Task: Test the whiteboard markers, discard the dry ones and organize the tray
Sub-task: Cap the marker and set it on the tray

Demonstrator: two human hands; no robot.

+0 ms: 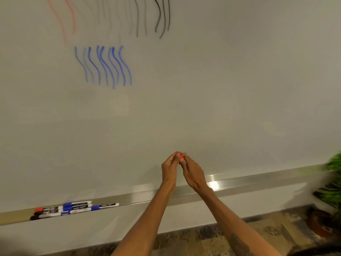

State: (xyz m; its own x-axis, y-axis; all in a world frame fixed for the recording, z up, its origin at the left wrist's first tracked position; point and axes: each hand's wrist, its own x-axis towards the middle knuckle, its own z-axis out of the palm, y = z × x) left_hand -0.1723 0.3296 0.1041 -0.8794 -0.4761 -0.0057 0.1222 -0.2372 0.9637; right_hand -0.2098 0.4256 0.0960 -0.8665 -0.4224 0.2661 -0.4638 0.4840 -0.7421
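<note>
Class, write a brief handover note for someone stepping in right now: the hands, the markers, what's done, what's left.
Left hand and right hand: both pinch a red marker before the whiteboard; only its red end shows.
Other markers: grouped at the left end of the tray.
Done: red, black and blue wavy lines drawn on the board.
Left: probably test or cap this one, bin dry ones, tidy the tray.

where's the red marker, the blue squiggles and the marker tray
red marker [182, 157] head view, on its red end, the only part showing
blue squiggles [104, 66] head view, on a middle stroke
marker tray [249, 179] head view, on the bare metal toward its right end
</note>
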